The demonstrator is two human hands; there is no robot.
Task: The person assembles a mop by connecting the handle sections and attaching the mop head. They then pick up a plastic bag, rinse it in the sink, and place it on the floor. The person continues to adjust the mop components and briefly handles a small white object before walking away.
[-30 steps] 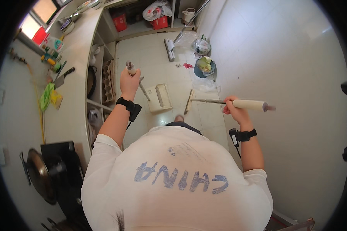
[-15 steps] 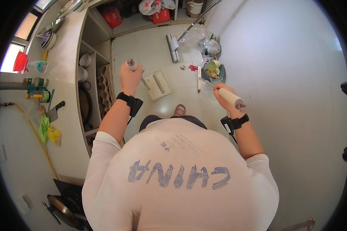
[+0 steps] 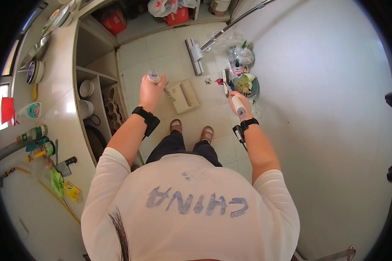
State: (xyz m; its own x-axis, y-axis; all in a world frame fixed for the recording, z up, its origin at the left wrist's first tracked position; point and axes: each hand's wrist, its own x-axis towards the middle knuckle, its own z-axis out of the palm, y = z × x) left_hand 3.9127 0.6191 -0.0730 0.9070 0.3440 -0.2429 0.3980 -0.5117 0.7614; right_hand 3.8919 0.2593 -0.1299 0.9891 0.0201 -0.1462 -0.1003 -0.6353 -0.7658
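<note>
My left hand (image 3: 151,94) is closed around the pale upright handle of a dustpan. The cream dustpan (image 3: 190,103) rests on the floor tiles ahead of my feet. My right hand (image 3: 244,105) grips the white handle of a small broom. Its narrow broom head (image 3: 225,82) is down by the floor, right beside a red scrap (image 3: 219,81) and close to the rim of a bin (image 3: 256,89) filled with vegetable leaves and peels. A small dark bit of debris (image 3: 208,81) lies between the dustpan and the broom head.
A grey-and-white mop (image 3: 195,56) stands ahead, its pole slanting up right. Clear plastic bags (image 3: 241,54) sit by the right wall. Open cabinets with bowls (image 3: 86,88) and egg trays run along the left; a cleaver (image 3: 66,166) lies on the counter (image 3: 59,104).
My right hand has moved inward to the left with the broom, whose head is now against the red scrap. The view has shifted, and both my feet now show. My left hand keeps its hold.
</note>
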